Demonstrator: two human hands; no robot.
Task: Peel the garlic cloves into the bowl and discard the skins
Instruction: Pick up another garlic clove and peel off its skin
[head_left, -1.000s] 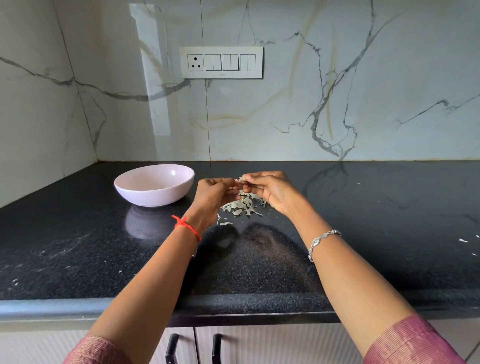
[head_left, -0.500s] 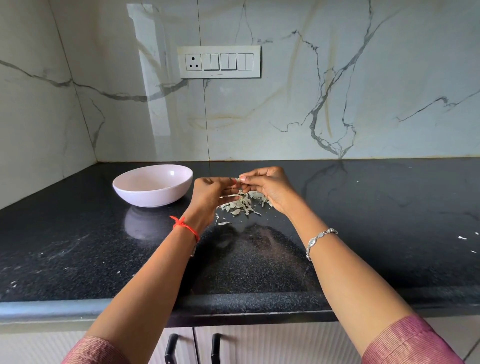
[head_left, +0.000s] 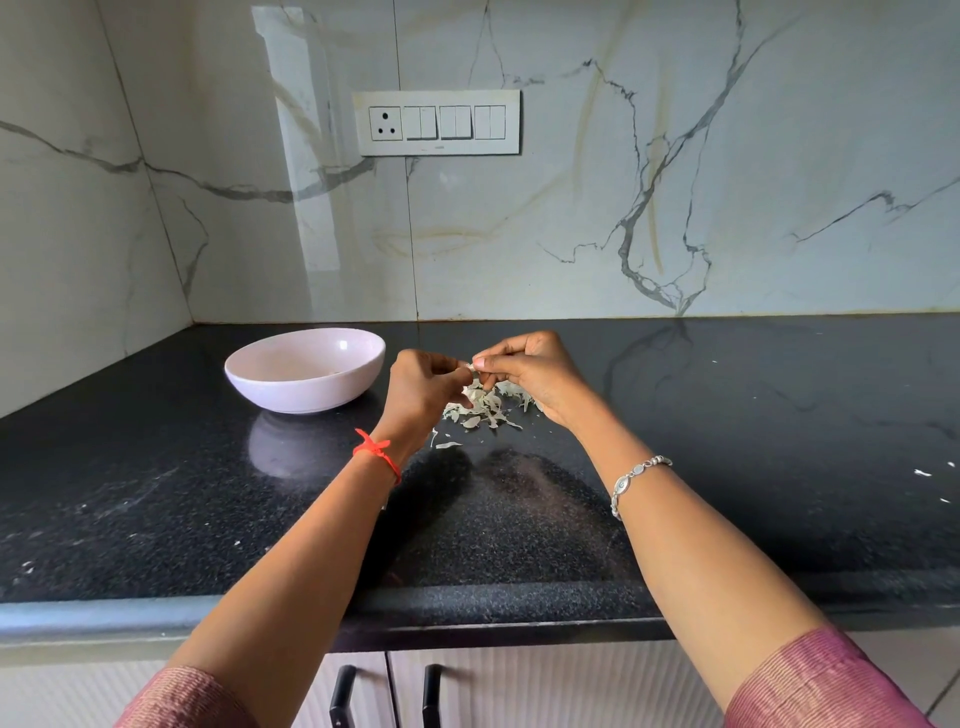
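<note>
Both my hands meet above the black counter (head_left: 727, 441). My left hand (head_left: 422, 387) and my right hand (head_left: 530, 371) pinch a small garlic clove (head_left: 471, 368) between their fingertips; most of it is hidden by the fingers. Directly below them lies a pile of pale garlic skins (head_left: 485, 408) on the counter. A white bowl (head_left: 306, 369) stands to the left of my left hand, with a few peeled cloves barely visible inside.
A marble wall with a switch panel (head_left: 436, 122) rises behind the counter, and another wall closes the left side. Small skin scraps (head_left: 922, 473) lie at the far right. Cabinet handles (head_left: 343, 696) show below the counter's front edge.
My hands stay together over the skin pile, with only slight finger movement on the clove. The bowl has not moved.
</note>
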